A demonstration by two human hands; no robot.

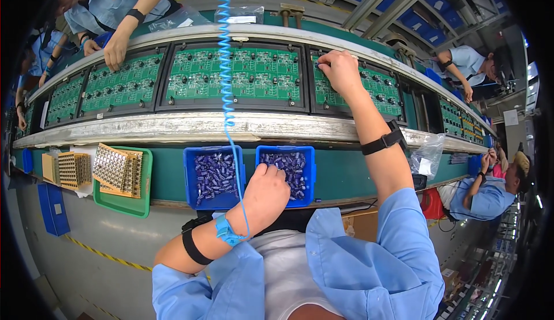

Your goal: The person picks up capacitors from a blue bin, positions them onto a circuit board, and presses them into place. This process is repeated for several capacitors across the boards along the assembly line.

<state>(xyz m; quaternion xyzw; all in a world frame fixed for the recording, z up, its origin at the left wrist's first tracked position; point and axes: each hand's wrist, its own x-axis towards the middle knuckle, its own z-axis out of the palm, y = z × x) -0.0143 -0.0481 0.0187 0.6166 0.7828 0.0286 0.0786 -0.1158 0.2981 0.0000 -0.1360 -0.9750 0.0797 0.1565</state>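
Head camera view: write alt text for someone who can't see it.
A person's right hand is over a green rectangular circuit-board panel, the left hand at a blue plastic bin of small purple cylindrical components. A similar bin and a green plastic tray sit to the left.

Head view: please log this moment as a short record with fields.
Left hand: at the right blue bin, grip hidden
Right hand: over a green circuit panel, grip unclear
Left blue bin: small purple parts, like the right one
Green tray: left of both bins, brown sheets in it
Co-worker's hand: over a panel, upper left
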